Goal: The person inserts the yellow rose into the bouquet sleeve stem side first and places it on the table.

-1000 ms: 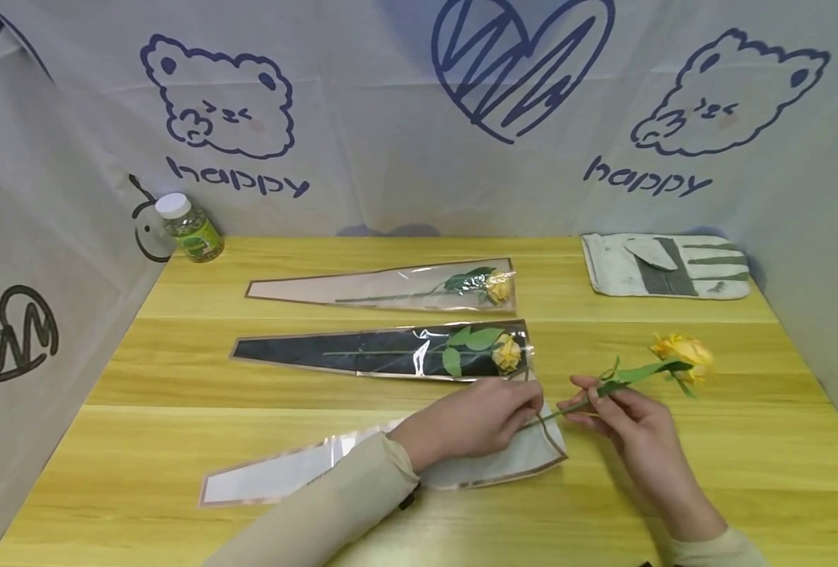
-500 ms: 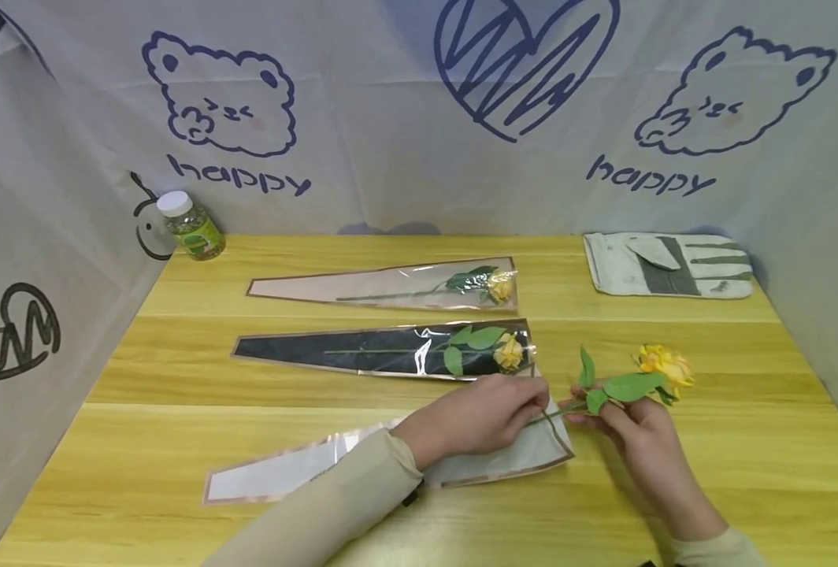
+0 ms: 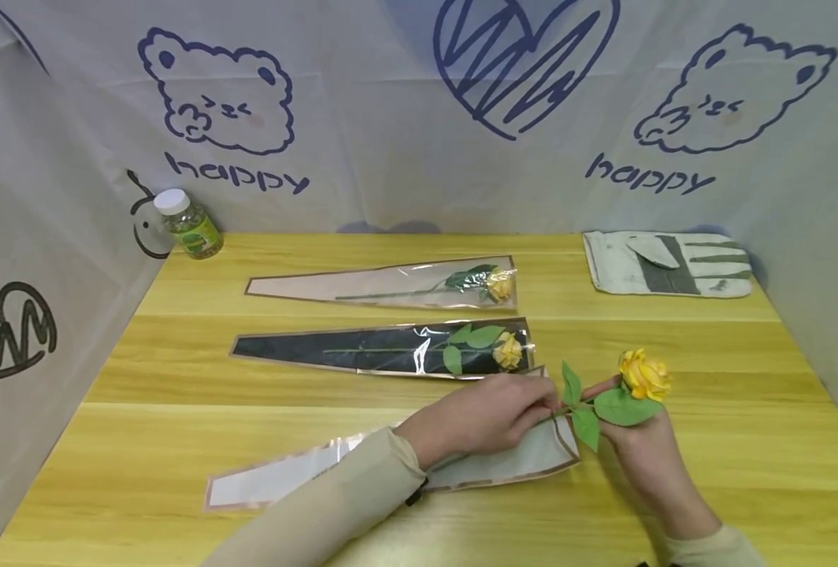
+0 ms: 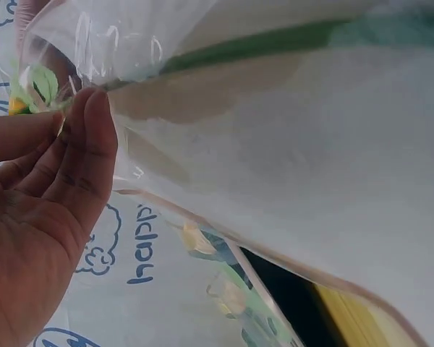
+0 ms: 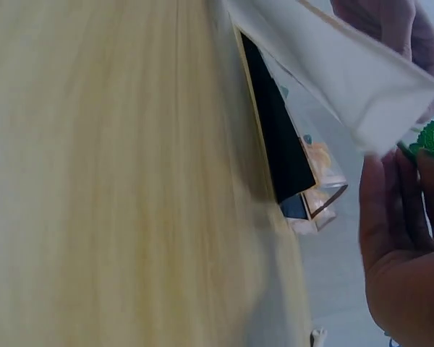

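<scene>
In the head view my right hand [image 3: 653, 457] holds a yellow rose [image 3: 646, 375] by its upper stem, palm beneath the bloom and leaves. Its stem runs leftward into the mouth of a white flower sleeve [image 3: 249, 487], a long tapered clear-and-white wrapper with a brown border. My left hand [image 3: 479, 417] pinches the sleeve at its wide mouth and hides part of it. Through the clear film, the left wrist view shows the green stem [image 4: 253, 48] inside. The right wrist view has a green leaf [image 5: 432, 137] over my right fingers.
Behind lie a black flower sleeve [image 3: 391, 354] and a pale flower sleeve [image 3: 362, 285], each with a yellow rose inside. A work glove [image 3: 667, 264] lies at the back right. A white-capped jar [image 3: 190, 224] stands at the back left, near the cloth wall [image 3: 362, 118].
The rose has moved left, its leaves now close to the sleeve's mouth, and more stem is inside. Its bloom has turned upward. My left hand and the sleeve have shifted slightly right.
</scene>
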`<state>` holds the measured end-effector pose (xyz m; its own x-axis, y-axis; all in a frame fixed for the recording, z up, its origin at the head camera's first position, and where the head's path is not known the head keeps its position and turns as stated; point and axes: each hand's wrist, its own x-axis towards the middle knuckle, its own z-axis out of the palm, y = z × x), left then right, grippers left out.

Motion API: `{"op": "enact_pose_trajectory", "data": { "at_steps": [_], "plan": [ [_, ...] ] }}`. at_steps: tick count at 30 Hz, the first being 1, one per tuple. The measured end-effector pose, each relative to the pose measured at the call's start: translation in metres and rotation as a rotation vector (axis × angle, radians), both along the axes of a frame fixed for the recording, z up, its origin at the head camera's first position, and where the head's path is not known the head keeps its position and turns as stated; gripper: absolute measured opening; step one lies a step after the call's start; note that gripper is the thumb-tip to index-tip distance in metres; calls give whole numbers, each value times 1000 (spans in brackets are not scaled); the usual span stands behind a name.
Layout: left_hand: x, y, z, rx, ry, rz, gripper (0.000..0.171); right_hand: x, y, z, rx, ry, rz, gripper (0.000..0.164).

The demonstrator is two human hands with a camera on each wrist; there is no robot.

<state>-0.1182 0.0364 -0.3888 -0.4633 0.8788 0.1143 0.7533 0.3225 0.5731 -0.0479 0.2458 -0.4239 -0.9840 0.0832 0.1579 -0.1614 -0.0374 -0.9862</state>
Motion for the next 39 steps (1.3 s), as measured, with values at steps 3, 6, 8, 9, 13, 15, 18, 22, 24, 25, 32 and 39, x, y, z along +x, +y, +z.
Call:
{"op": "enact_pose_trajectory", "data": {
  "at_steps": [3,6,8,9,13,15,18,22,24,25,32,39],
  "plan": [
    [0,0,1,9,10,-8,8,2,1,-1,-92,-13,92,22],
    [0,0,1,-7,2,3,9,3,4,-1,-197,-22,182,28],
    [0,-1,1,-19,-4,6,9,3,5,-2,-225,-25,202,32],
    [0,-1,1,-21,-8,7,9,3,6,-2,-238,-27,200,32],
    [-1,-2,1,-17,-29,14,8,2,5,-4,-352,-34,128,29],
    [-1,-3,0,-8,-39,18,8,1,5,-5,-392,-27,80,30],
    [-2,-3,-1,7,-50,20,8,0,4,-5,-401,-18,42,34],
    [-3,-3,0,22,-45,10,8,-3,3,-6,-296,41,76,39],
    [-3,-2,0,30,-38,3,8,-4,2,-6,-232,88,87,42],
    [-3,-3,0,33,-35,-1,7,-4,2,-6,-211,115,93,45],
    [-3,-3,3,35,-1,-10,7,-5,3,-2,-224,164,92,46],
    [-4,-2,6,-14,-9,-27,8,-8,1,1,-460,228,-16,57]
  ]
}}
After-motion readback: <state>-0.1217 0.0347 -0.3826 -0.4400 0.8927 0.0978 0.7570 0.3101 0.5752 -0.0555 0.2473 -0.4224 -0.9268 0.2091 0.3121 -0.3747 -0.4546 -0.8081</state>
